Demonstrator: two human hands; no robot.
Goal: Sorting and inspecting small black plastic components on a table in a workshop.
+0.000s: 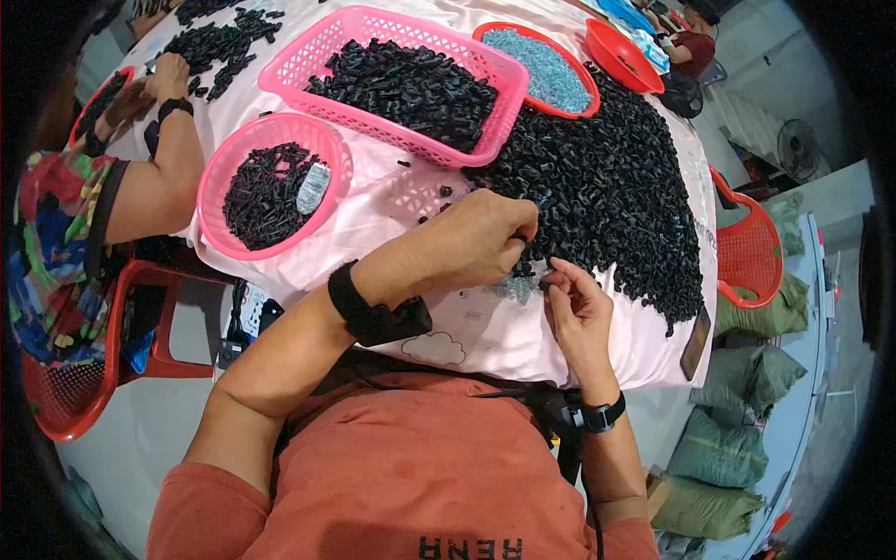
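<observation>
My left hand (490, 238) reaches across the near edge of a large heap of small black plastic parts (597, 177). Its fingers are curled into a pinch, and what they hold is too small and hidden to name. Close by on the right, the thumb and forefinger of my right hand (581, 303) are closed on a small dark plastic part (545, 282). Between and just below my hands lies a little pile of clear plastic pieces (513, 288) on the pale pink tablecloth (495, 336).
A pink rectangular basket (397, 126) and a round pink basket (207, 201) hold black parts. Beyond are a red tray (595, 105) of clear pieces and a red bowl (623, 56). Another person's arm (163, 177) works at left. Red chairs (749, 238) and sacks (719, 448) stand around.
</observation>
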